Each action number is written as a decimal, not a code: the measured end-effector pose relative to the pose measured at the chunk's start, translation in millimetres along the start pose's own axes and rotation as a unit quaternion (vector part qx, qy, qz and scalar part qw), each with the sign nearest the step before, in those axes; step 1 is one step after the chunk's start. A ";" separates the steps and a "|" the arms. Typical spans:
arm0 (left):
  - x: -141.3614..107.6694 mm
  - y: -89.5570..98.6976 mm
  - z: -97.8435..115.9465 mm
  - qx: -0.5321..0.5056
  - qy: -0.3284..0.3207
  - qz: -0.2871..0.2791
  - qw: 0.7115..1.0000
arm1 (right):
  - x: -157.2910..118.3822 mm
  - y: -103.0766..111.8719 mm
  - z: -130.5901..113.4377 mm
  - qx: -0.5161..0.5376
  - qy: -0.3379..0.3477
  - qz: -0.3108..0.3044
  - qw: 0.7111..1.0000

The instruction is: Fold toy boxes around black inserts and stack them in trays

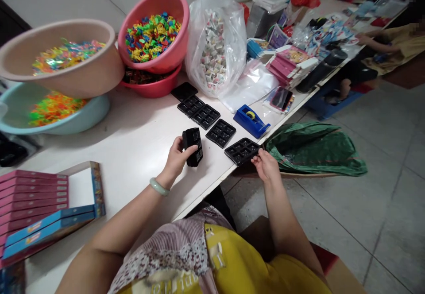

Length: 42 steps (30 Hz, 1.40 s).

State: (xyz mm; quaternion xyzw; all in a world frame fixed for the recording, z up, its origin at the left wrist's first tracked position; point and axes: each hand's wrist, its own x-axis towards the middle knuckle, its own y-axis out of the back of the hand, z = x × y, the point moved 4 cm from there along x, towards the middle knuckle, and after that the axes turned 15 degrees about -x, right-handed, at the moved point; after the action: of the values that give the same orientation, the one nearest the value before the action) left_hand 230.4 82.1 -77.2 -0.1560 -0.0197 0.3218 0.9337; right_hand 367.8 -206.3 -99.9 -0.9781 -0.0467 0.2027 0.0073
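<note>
My left hand (177,156), with a pale green bangle at the wrist, grips a small stack of black plastic trays (192,147) tilted on edge above the white table. Between the thumb and fingers of my right hand (265,164) is the corner of one black compartment tray (242,151) at the table's front edge. Beyond it a similar black tray (221,133) lies flat, and further back more black trays (198,110) form a row. A blue tape dispenser (251,121) stands just past the tray in my right hand.
Basins of small colourful plastic pieces, including a pink basin (181,8), stand at the back left beside a clear bag (235,32). Pink and blue boxes (49,227) lie at left. A green sack (315,148) sits below the table edge. A co-worker's arm (378,44) shows far right.
</note>
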 end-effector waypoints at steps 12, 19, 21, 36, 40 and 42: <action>-2.6 -1.8 -4.3 -0.082 0.053 0.043 0.994 | 17.6 -10.5 14.6 -0.040 0.011 0.006 0.999; -5.7 -1.2 -6.1 -0.092 0.052 0.052 0.993 | 24.1 0.1 7.2 -0.282 0.081 0.053 0.955; -5.6 0.6 -6.6 -0.092 0.048 0.054 0.993 | 20.5 9.9 5.9 -0.314 0.089 0.070 0.943; 50.3 -38.3 -31.7 -0.176 0.000 -0.003 0.984 | -7.2 -49.0 23.6 -0.621 0.413 -0.021 0.666; 61.2 -18.6 -17.1 -0.205 -0.037 0.045 0.977 | 0.1 -47.5 23.4 -0.620 0.416 -0.014 0.665; 72.1 3.3 -7.7 -0.222 -0.061 0.117 0.966 | 0.8 -53.4 21.0 -0.620 0.426 -0.033 0.658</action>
State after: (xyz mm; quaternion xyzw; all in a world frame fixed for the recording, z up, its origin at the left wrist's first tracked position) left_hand 286.6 126.2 -90.1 -0.3406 -0.1287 0.4253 0.8286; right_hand 355.5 -153.2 -117.8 -0.7327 -0.1858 -0.3123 -0.5755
